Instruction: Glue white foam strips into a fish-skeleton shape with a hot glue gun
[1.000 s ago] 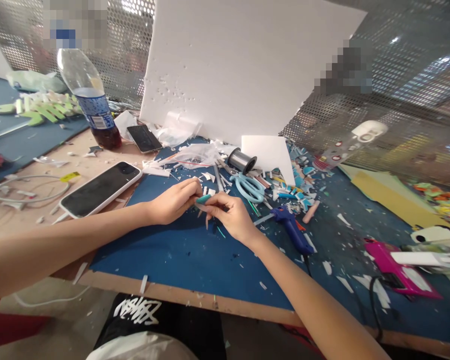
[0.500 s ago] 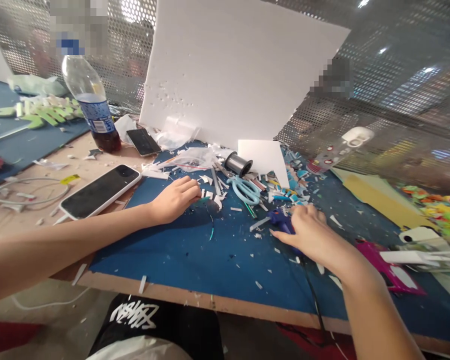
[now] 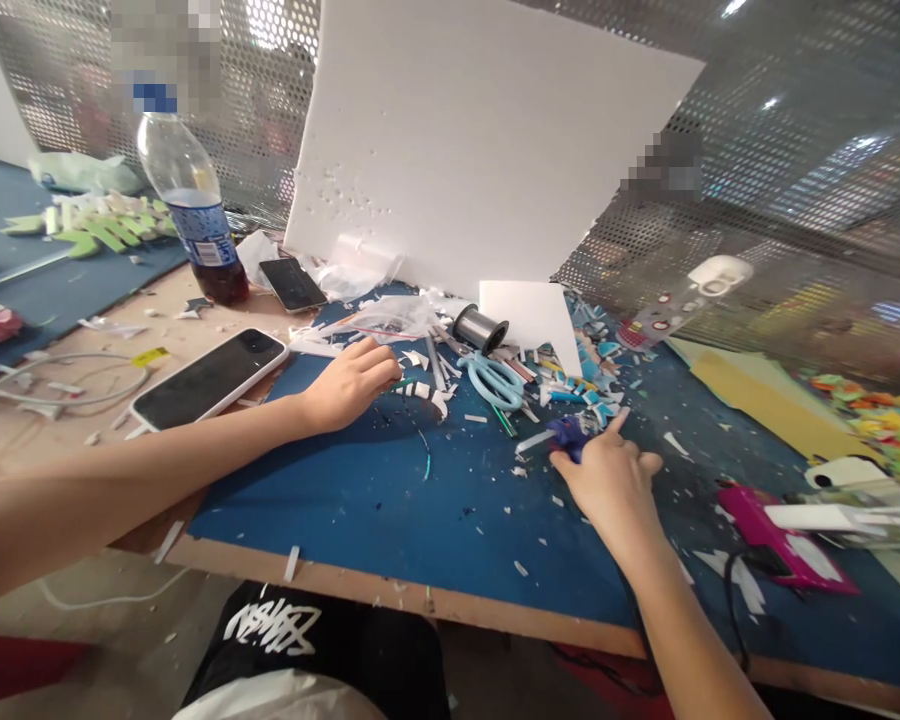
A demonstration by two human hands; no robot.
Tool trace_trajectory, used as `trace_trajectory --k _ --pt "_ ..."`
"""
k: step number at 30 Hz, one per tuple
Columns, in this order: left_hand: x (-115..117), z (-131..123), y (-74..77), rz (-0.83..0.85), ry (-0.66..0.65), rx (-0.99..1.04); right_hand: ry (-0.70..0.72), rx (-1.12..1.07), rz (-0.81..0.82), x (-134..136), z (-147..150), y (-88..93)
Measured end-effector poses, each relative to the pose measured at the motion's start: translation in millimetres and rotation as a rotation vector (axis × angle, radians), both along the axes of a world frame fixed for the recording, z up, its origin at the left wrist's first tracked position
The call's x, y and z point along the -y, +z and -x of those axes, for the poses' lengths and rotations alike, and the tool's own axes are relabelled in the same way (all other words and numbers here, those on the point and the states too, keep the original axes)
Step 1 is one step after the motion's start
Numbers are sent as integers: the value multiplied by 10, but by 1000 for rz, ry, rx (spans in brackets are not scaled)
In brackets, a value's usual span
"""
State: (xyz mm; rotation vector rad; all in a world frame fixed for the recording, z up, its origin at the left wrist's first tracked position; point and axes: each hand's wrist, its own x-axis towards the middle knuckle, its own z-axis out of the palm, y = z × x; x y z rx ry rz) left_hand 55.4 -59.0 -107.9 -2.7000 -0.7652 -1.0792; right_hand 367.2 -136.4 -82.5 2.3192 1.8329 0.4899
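The fingertips of my left hand [image 3: 356,385] are pinched on a thin dark strand [image 3: 423,438] with teal parts, which curves down over the blue mat. To the right, my right hand [image 3: 615,480] is around a blue glue gun [image 3: 570,436], thumb against its body and index finger stretched out. A clear stick-like nozzle end [image 3: 535,442] points left; the handle is hidden under my palm. Light blue scissors [image 3: 493,381] lie between the hands, with a spool of grey wire [image 3: 481,328] behind them.
A white phone [image 3: 210,380], a dark phone [image 3: 292,284] and a cola bottle [image 3: 208,240] stand or lie at left. Foam scraps litter the blue mat [image 3: 390,530]. A white board [image 3: 465,140] stands behind; a magenta object [image 3: 787,540] and a black cable are at right.
My right hand has shifted over the glue gun's handle, with its index finger now stretched forward. The gun has moved slightly right. My left hand keeps its pinch nearly in place.
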Motion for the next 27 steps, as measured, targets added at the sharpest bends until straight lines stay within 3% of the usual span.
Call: trace_trajectory --k 3,5,9,12,14,20,27 --pt "-16 15 10 -9 28 36 -4 -69 -100 68 42 135" --pt "-17 16 14 -5 44 58 -4 -226 -182 126 103 278" --pt "-13 13 13 -19 38 117 134 -993 -185 183 249 529" --pt "-4 10 7 1 68 133 165 -1494 173 93 334 621" --pt "7 6 3 19 93 132 183 -1616 396 -31 379 645" --pt "30 -4 -10 -9 151 134 255 -1802 733 -393 531 561" --pt "37 -9 -28 -17 151 148 364 -1975 581 -361 630 224"
